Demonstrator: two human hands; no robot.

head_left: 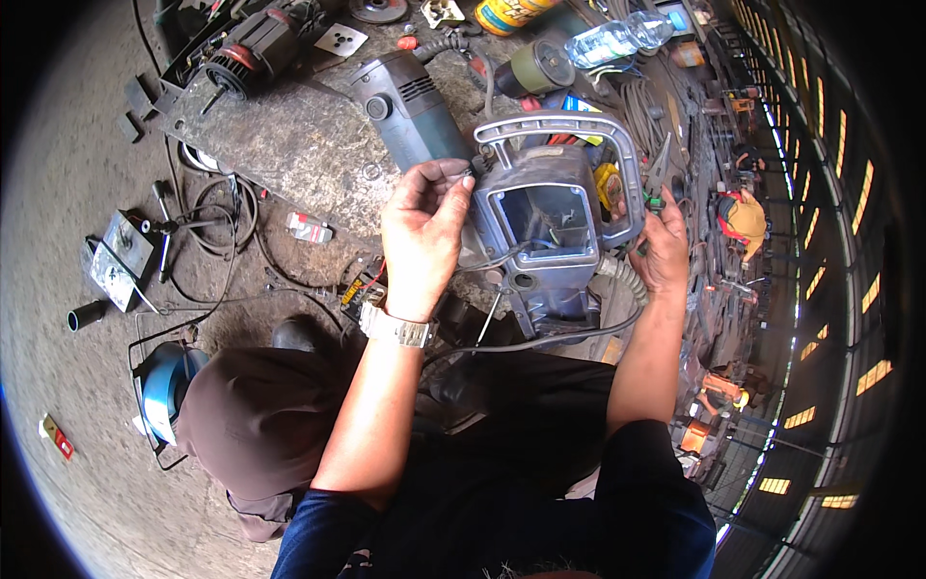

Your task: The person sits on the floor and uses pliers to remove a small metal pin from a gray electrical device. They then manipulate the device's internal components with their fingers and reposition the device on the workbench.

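In front of me stands a grey metal power tool housing point(584, 174) with a loop handle point(632, 159) and a rectangular opening. Loose wire shows inside the opening. A dark grey-green motor body point(415, 121) extends from the housing toward the far left. At the near left edge of the housing, my left hand point(424, 227) pinches thumb and fingers together; what lies between them is too small to make out. Beside the handle, my right hand point(664, 246) grips green-handled pliers point(662, 169), whose jaws point away from me.
A worn metal plate point(299, 145) lies under the tool. Around it are another motor point(256, 53), a plastic bottle point(617, 39), a yellow can point(511, 13), an olive cylinder point(540, 68) and coiled cable point(217, 217). A grey cable point(540, 343) runs across near my lap.
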